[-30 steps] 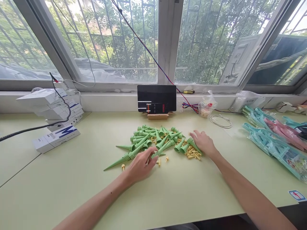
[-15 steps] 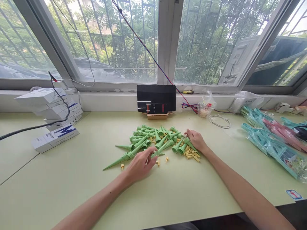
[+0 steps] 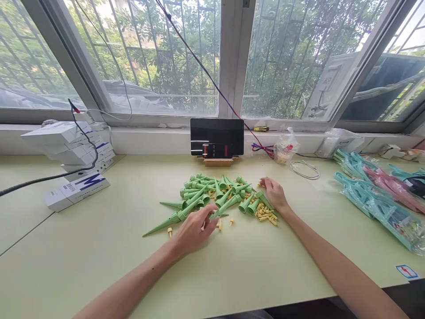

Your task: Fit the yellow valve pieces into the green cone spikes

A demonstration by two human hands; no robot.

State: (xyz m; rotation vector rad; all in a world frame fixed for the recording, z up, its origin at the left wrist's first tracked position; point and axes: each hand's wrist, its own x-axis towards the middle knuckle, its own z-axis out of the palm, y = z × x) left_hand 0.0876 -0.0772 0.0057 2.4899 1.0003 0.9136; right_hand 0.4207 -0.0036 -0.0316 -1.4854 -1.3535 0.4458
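Observation:
Green plastic spikes (image 3: 195, 204), cone-shaped with hollow wide ends, lie heaped in the middle of the table. My left hand (image 3: 194, 228) is at the near side of the heap, thumb and fingers closed around the narrow end of one green spike (image 3: 229, 204). To the right, my right hand (image 3: 274, 195) pinches a small yellow plastic nozzle (image 3: 259, 185), mostly hidden by the fingertips. Below that hand is a pile of yellow nozzles (image 3: 264, 215). A few loose ones, such as a single yellow nozzle (image 3: 231, 222), lie near my left hand.
Behind the heap a black screen (image 3: 217, 133) leans by the window, with a phone (image 3: 217, 151) before it. White boxes (image 3: 78, 190) are stacked at left. Bagged teal plastic items (image 3: 368, 199) lie at right, near a coiled cable (image 3: 304, 169) and a plastic bag (image 3: 286, 148).
My right hand has lifted slightly away from the green spikes, and a yellow nozzle now shows at its fingertips. My left hand stays in place with the spike.

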